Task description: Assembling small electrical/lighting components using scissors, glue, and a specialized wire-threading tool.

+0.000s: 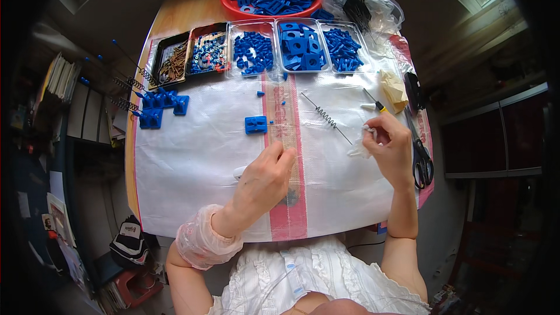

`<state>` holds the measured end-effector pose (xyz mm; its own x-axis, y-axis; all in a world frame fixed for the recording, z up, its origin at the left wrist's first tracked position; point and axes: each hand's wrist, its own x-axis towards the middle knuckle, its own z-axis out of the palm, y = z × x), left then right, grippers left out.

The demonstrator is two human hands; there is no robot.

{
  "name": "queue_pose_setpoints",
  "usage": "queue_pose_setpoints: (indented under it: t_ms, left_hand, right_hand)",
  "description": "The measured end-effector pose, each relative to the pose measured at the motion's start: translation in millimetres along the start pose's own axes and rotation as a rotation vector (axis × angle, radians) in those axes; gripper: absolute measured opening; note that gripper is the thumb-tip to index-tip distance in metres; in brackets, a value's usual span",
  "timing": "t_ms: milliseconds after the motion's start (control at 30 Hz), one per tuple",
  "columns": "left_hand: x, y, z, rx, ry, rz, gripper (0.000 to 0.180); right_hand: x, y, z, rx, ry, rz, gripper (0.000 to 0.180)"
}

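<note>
My left hand [262, 179] is over the middle of the table with its fingers curled closed. A small white object [238, 172] shows at its left side; the fingers hide what they hold. Just beyond lies a blue plastic bracket [255, 125], with a few tiny blue pieces near it. My right hand [389, 144] pinches a crumpled white tissue [360, 148]. Between the hands, farther off, a thin metal rod with a coil spring [325, 116] lies slantwise. Past my right fingers is a screwdriver with a yellow and black handle [380, 106].
Trays of screws [174, 63], small nuts [208, 50] and blue parts [254, 52] line the back, before a red basin [226, 1]. Joined blue brackets with spring rods [163, 102] sit at left. Black scissors [423, 166] and a yellowish cloth [394, 89] lie right.
</note>
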<state>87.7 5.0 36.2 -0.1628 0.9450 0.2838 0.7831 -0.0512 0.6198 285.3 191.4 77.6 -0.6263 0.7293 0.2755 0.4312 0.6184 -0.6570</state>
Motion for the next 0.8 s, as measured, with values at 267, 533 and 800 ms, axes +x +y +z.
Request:
queue_pose_setpoints:
  t_ms: [267, 533, 800]
  left_hand:
    - [3.6, 0.7, -2.7, -0.086, 0.054, 0.018, 0.017]
    - [13.3, 2.5, -26.5, -0.419, 0.083, -0.068, 0.022]
    - [11.5, 4.7, -23.8, -0.434, 0.049, -0.066, 0.021]
  right_hand:
    - [-4.3, 46.2, -18.5, -0.551, -0.235, 0.16, 0.011]
    - [1.2, 50.9, -23.5, -0.403, -0.181, 0.263, 0.013]
    - [11.5, 49.6, -20.4, -0.352, -0.13, 0.283, 0.012]
